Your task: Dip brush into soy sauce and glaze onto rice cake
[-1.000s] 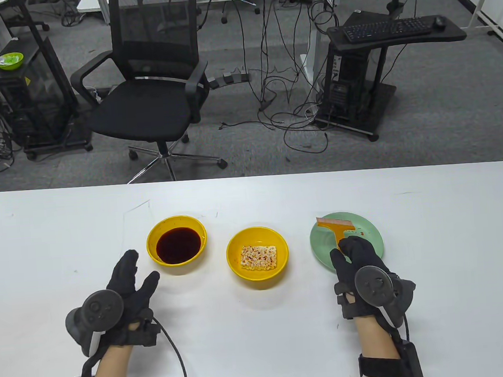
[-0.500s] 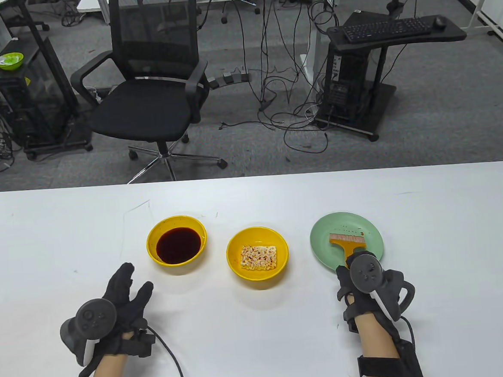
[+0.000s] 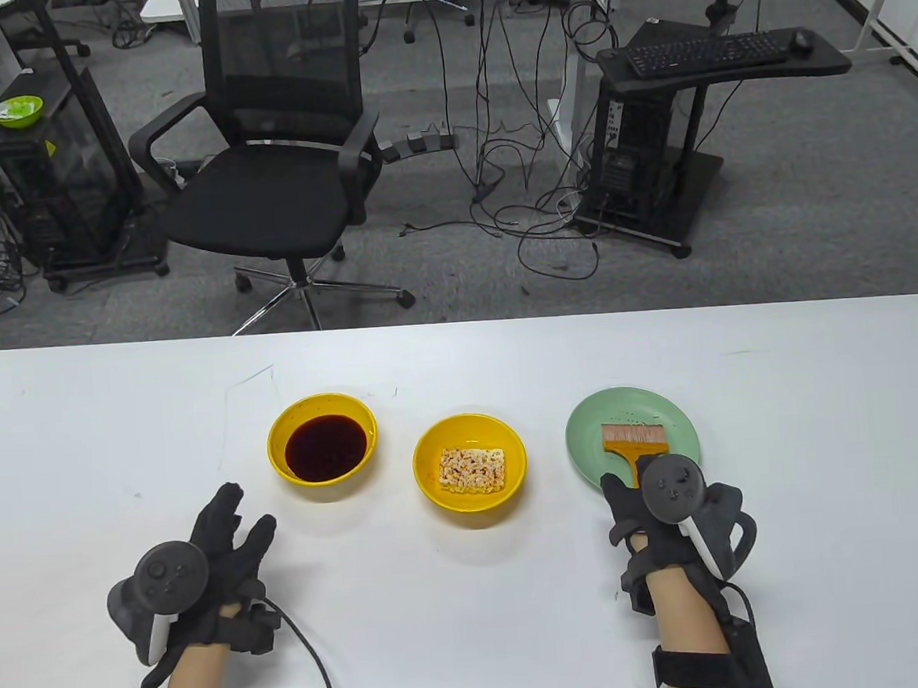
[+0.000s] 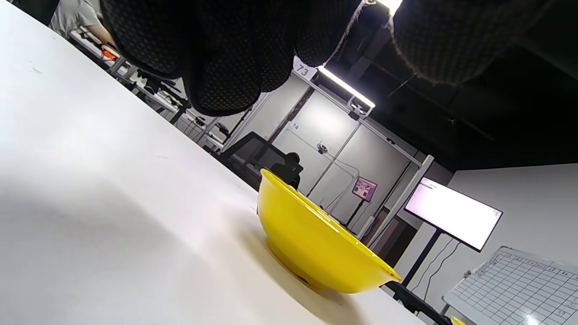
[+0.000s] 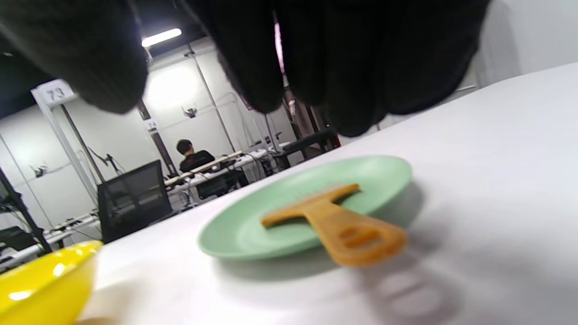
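An orange brush (image 3: 631,440) lies flat on the green plate (image 3: 591,429), bristles away from me, its handle over the near rim. My right hand (image 3: 631,498) hovers just behind the handle. In the right wrist view its fingers (image 5: 316,67) hang above the brush (image 5: 336,221) without touching it. A yellow bowl (image 3: 277,439) holds dark soy sauce (image 3: 325,448). A second yellow bowl (image 3: 427,456) holds the rice cake (image 3: 472,469). My left hand (image 3: 232,525) is open and empty near the soy sauce bowl (image 4: 316,253).
The two bowls and the plate (image 5: 253,225) stand in a row across the middle of the white table (image 3: 460,359). An office chair (image 3: 274,168) and a keyboard stand (image 3: 691,61) are beyond the far edge.
The right hand laid the brush down on the plate, let it go and drew back a little. The left hand pulled back from the soy sauce bowl toward me.
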A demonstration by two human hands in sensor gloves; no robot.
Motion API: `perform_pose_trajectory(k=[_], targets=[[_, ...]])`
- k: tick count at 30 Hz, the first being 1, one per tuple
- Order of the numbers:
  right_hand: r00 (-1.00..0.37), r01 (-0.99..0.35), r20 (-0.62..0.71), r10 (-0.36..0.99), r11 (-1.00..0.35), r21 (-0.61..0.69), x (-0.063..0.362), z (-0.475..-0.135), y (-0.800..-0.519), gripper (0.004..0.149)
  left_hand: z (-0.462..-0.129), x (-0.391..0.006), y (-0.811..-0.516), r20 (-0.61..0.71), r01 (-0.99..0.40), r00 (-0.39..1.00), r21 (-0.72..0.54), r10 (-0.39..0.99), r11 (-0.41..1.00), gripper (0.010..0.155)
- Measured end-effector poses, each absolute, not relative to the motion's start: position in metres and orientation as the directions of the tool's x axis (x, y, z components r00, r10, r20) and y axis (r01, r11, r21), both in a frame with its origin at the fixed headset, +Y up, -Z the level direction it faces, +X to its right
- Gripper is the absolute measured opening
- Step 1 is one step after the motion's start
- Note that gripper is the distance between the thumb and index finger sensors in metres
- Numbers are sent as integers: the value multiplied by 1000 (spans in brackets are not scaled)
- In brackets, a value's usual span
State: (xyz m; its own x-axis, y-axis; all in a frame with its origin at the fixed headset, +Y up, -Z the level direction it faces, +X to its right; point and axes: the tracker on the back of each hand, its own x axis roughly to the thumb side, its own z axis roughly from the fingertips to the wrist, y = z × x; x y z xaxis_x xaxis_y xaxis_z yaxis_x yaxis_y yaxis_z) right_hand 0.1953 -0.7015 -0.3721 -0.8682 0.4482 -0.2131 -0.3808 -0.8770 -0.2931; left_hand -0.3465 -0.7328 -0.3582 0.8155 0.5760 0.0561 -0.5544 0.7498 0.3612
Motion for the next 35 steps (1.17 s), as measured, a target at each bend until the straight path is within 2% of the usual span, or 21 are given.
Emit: perform_pose_trajectory(k=[3, 6, 9, 14, 20, 26, 35], targets=[[-868, -408, -157, 472, -856, -319, 187, -367, -691, 72, -357, -346, -733, 54, -552, 817, 359, 574, 753, 74], [-798, -553, -56, 600, -767, -326, 175, -365, -688, 79, -357, -344, -733, 59, -558, 815, 352, 577, 752, 75], [-714, -671, 9, 700, -681, -293, 162, -366, -695, 82, -358, -339, -732, 72, -561, 815, 344, 575, 753, 76], [-636, -762, 61, 769, -613, -208, 145, -370, -710, 87, -359, -332, -732, 93, -554, 824, 335, 559, 762, 76], [-645, -761, 87, 759, -629, -157, 132, -372, -720, 93, -360, -330, -735, 87, -554, 826, 308, 557, 774, 77], [-644, -764, 86, 760, -636, -108, 125, -373, -728, 94, -359, -328, -737, 77, -544, 834, 281, 547, 790, 77], [-667, -745, 113, 736, -659, -102, 116, -371, -729, 93, -359, -321, -736, 98, -509, 859, 275, 503, 815, 78]])
